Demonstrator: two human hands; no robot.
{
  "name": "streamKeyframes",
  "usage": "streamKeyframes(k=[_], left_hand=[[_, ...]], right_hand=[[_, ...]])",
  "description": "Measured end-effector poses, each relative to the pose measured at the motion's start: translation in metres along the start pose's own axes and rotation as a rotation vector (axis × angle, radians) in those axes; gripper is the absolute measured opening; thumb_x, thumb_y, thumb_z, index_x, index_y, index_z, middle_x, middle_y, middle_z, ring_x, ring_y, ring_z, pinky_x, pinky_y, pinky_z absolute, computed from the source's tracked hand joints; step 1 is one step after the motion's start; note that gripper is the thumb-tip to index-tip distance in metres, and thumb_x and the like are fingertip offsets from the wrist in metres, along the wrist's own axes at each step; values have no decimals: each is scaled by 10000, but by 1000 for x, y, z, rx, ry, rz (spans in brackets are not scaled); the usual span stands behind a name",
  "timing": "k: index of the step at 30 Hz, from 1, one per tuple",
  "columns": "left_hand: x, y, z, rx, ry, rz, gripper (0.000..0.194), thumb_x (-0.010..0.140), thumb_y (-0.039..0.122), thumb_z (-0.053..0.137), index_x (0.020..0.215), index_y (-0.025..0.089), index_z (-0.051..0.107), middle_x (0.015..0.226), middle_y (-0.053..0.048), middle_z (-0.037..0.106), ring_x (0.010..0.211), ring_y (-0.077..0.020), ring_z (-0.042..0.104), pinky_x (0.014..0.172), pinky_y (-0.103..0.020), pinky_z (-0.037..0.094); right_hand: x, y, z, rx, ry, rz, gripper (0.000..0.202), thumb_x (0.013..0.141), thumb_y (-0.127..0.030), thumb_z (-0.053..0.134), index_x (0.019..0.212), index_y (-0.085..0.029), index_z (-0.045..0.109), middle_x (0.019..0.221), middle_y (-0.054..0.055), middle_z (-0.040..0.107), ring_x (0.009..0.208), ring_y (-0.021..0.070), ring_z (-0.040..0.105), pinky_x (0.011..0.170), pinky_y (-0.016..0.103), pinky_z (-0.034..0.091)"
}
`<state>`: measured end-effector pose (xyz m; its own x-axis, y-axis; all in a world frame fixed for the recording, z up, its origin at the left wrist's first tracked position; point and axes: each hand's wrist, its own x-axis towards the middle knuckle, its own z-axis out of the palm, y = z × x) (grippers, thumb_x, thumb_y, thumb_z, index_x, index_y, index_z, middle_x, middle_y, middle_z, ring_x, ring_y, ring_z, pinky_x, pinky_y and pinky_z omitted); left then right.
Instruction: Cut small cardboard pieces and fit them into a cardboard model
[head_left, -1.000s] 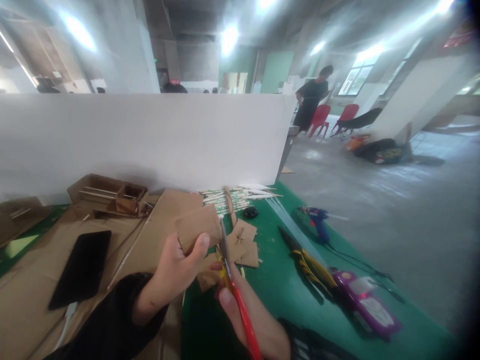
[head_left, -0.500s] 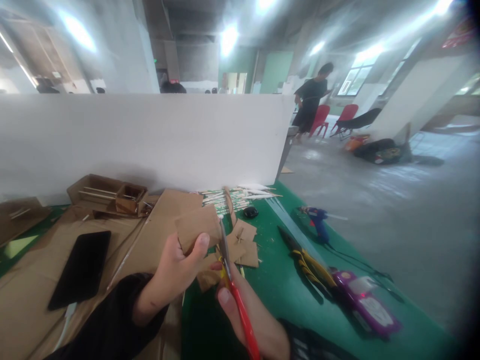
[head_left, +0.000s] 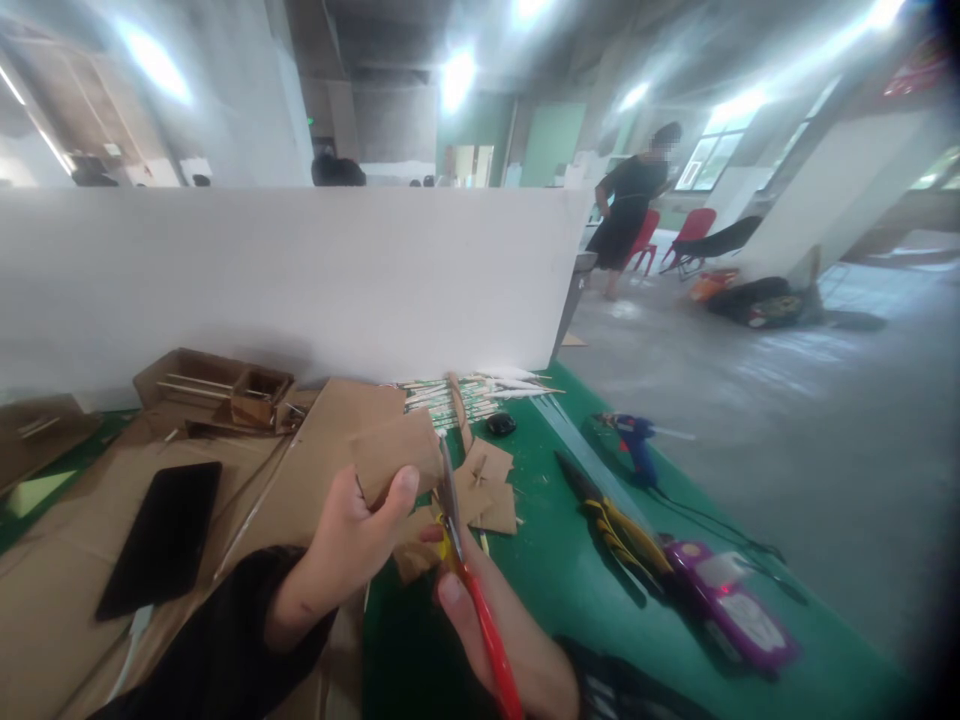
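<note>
Pinched between thumb and fingers of my left hand (head_left: 367,530) is a small cardboard piece (head_left: 394,450). My right hand (head_left: 487,610) is closed around the red and yellow handles of the scissors (head_left: 486,635). Their blades point up and lie along the right edge of the held piece. Several cut cardboard pieces (head_left: 496,508) lie on the green table (head_left: 555,600) just behind and right of the blades.
Left are a black phone (head_left: 161,540), cardboard sheets and a cardboard box (head_left: 187,385). Right lie pliers (head_left: 615,530), a purple device (head_left: 735,605) and a blue glue gun (head_left: 636,445). Thin sticks (head_left: 442,395) lie before a white panel (head_left: 300,280). A person (head_left: 630,200) stands beyond.
The person in the background has shifted slightly to the right. Both my hands, the cardboard piece and the scissors look almost unchanged.
</note>
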<state>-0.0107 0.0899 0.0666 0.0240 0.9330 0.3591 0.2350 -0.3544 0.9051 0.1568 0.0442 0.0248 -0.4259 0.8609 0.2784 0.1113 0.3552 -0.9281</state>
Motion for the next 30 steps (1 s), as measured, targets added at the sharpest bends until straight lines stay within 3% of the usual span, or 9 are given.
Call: streamKeyframes(k=[9,14,22,25,30], left_hand=[[-1,0,1,26,27,-25,252,898,334,547,976,155,708,932,-49,745,926,-213,689,847,-286,546],[-1,1,1,17,28,-21,284,897,332,550,1063,147,687,974,-60,741,963,-219,680,881,-296,535],[-1,1,3,-53,10,-52,320,903,351,541,1092,133,676,1019,-96,725,973,-245,675,897,-346,532],[-2,-3,4,-61,20,-73,331,899,373,544,1077,128,680,1009,-103,723,970,-259,674,903,-371,526],[-4,-4,4,-49,33,-72,302,896,379,546,982,135,703,1006,-98,721,967,-256,672,909,-368,521]], right_hand=[[1,-1,0,-18,19,22,284,982,-359,403,1209,-219,502,1224,97,559,1178,257,490,1069,442,345],[2,-4,1,-5,52,31,278,973,-383,409,1164,-207,508,1079,88,594,982,243,564,959,405,439],[1,-2,3,3,63,63,267,974,-387,408,1183,-239,486,883,33,580,762,189,558,726,321,517],[2,-2,3,-18,53,46,292,974,-379,411,1217,-231,474,851,26,580,741,186,553,750,330,508],[3,-6,0,13,32,48,302,966,-390,409,1222,-235,452,975,49,580,865,211,563,869,366,482]])
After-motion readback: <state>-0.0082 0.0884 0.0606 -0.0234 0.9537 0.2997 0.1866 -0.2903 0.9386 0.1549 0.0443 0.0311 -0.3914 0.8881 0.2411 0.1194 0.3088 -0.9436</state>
